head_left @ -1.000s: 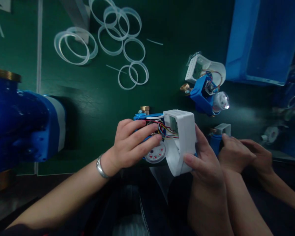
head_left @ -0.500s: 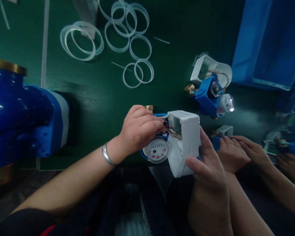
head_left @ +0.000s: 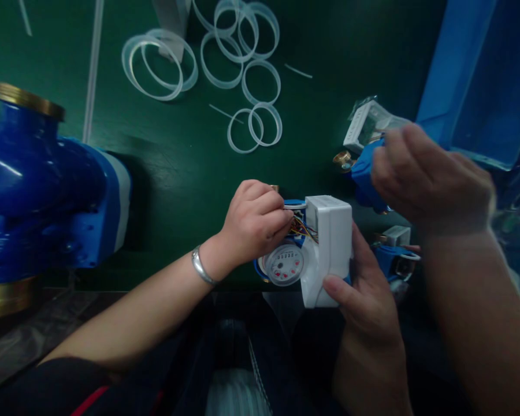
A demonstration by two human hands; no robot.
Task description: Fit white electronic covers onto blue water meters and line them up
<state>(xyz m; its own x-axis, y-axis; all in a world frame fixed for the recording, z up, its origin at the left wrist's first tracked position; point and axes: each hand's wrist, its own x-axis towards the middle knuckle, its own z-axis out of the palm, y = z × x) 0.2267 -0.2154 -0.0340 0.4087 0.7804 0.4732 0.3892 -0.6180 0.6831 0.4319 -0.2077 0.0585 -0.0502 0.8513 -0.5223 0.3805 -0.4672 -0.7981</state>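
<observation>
A water meter with a round dial (head_left: 285,264) and a blue body stands in front of me at the bench edge. My right hand (head_left: 366,283) grips a white plastic cover (head_left: 334,242), thumb on its near side, and holds it beside the dial. Thin coloured wires (head_left: 304,226) run from the cover into the meter's blue housing. My left hand (head_left: 257,222) is closed, its fingertips pinched at the wires over that housing. The fingertips partly hide what they grip. A brass fitting (head_left: 275,188) shows behind my left hand.
A co-worker's blurred hand (head_left: 429,173) reaches over another blue meter (head_left: 366,173) with a clear-sided cover (head_left: 364,124). Clear plastic rings (head_left: 262,82) lie on the green bench (head_left: 169,156). A large blue valve-like body (head_left: 47,173) stands left, a blue bin (head_left: 442,75) back right.
The white cover has turned slightly and sits closer against the meter. A co-worker's hand has come up from the right over the other meter. The view has shifted a little.
</observation>
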